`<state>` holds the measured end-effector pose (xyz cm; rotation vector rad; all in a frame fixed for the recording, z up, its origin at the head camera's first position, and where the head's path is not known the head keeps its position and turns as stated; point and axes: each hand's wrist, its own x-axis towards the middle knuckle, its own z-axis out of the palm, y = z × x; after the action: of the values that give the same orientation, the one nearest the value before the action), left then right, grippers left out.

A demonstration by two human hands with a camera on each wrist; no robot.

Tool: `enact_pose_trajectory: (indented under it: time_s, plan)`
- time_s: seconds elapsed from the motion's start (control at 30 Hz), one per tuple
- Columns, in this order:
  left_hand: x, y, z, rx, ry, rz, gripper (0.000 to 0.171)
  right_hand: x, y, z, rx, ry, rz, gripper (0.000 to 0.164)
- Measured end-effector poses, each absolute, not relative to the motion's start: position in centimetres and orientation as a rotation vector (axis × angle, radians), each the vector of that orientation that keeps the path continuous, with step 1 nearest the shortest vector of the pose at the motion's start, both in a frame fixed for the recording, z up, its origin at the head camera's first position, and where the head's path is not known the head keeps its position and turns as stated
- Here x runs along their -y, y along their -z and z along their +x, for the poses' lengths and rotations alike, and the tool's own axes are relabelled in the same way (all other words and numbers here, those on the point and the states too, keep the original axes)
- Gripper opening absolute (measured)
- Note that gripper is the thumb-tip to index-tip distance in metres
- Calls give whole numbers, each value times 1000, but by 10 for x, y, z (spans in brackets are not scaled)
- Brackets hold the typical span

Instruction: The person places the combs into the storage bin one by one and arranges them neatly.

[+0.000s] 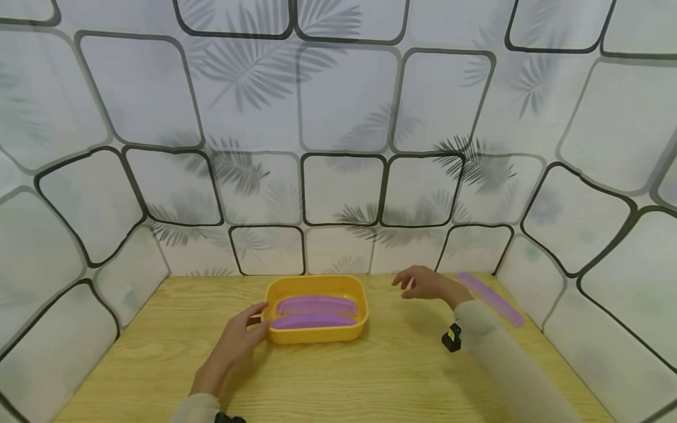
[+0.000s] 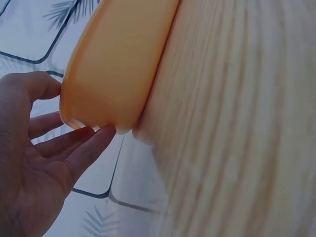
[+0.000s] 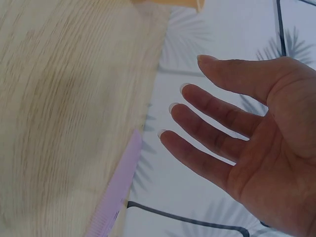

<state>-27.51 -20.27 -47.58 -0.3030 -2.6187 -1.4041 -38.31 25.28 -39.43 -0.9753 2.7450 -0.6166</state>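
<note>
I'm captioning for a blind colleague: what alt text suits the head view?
A left hand touches the left end of a yellow tray holding two purple combs on a wooden table. The empty right hand hovers right of the tray; a third comb lies farther right.

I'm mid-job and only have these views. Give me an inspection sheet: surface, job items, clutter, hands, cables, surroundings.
Surface: table with light wood grain.
Job items: yellow tray on the table, holding a rear purple comb and a front purple comb; a third purple comb lies outside, near the table's right edge.
Clutter: nothing seen.
Left hand: fingers touch the tray's left end.
Right hand: holds nothing, between the tray and the third purple comb.
Cables: nothing seen.
Surroundings: pale wall covering with dark rounded outlines and leaf prints.
</note>
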Motion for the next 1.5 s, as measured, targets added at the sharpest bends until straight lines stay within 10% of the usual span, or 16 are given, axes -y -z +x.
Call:
enact_pose_trajectory:
  time_s: [1.5]
  plan:
    - [206, 473, -274, 2644, 1437, -297, 50, -345, 443, -407, -3001, 642, -590, 31]
